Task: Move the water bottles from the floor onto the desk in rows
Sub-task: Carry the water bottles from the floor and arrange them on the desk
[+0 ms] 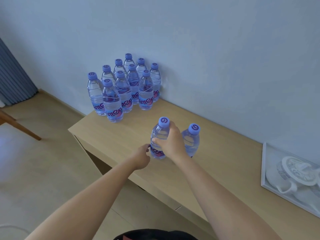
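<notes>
Head view: right hand (170,141) grips the near bottle (158,139) upright on the desk (121,135), fingers curled round it. Left hand (141,157) fingertips touch its label. Second bottle (191,141) just beside; bottle cluster (123,87) beyond, against the wall (207,49).

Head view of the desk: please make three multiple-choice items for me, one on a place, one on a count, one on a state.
1. Where does the white tray lie?
A. on the floor
B. at the right end of the desk
C. among the bottles

2. How many bottles stand in the group by the wall?
A. six
B. ten
C. fifteen

3. How is the bottle in the right hand?
A. upright, capped
B. lying down
C. uncapped

Key:
1. B, its rim rests on the desk top.
2. B, ten caps show.
3. A, the fingers grip it upright.
</notes>
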The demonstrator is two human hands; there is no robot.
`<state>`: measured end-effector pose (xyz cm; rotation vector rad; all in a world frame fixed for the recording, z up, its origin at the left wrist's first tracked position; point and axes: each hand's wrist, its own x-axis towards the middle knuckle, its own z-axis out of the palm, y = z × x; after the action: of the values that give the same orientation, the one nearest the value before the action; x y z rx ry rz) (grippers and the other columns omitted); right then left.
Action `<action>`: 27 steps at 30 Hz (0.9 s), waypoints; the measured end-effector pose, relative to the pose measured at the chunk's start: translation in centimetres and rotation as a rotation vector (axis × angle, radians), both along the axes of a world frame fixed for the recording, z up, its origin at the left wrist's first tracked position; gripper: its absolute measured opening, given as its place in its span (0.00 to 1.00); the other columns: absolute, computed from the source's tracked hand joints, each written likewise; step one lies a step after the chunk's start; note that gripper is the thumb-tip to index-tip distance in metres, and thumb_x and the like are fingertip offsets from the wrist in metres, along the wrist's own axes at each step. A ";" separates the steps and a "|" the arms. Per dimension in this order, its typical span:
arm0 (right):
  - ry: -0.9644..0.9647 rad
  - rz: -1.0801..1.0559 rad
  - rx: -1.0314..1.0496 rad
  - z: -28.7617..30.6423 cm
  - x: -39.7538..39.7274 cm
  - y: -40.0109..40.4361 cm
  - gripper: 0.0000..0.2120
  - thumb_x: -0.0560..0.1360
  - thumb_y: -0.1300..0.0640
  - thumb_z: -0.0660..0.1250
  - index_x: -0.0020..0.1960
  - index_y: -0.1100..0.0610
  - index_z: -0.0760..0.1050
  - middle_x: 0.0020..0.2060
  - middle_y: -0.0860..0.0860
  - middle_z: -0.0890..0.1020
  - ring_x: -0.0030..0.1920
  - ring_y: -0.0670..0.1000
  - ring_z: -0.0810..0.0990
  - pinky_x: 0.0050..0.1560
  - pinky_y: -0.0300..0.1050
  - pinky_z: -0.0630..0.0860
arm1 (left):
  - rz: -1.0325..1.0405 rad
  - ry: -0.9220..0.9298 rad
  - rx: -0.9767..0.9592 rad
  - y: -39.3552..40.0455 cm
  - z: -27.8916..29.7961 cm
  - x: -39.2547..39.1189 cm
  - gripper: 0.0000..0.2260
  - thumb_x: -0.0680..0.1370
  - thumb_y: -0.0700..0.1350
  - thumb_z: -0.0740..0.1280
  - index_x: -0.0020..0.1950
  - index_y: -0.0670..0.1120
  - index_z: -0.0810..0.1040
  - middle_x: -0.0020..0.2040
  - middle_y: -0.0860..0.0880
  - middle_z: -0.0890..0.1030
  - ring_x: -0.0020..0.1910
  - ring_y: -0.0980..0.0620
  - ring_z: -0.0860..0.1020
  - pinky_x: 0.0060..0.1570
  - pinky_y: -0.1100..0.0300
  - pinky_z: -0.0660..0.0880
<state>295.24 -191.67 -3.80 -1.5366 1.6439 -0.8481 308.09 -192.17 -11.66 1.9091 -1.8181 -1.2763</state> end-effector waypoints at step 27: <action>0.090 0.130 -0.025 3.5 7.9 -13.7 0.28 0.65 0.52 0.75 0.61 0.52 0.69 0.50 0.52 0.80 0.50 0.54 0.79 0.53 0.52 0.76 | 0.230 0.067 -0.068 -10.0 1.4 9.8 0.24 0.74 0.53 0.68 0.66 0.42 0.70 0.50 0.50 0.77 0.47 0.50 0.77 0.43 0.60 0.72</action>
<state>303.12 -205.42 -0.27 -1.7009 1.5820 -0.7428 317.92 -202.16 -10.28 1.9472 -1.5373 -1.1715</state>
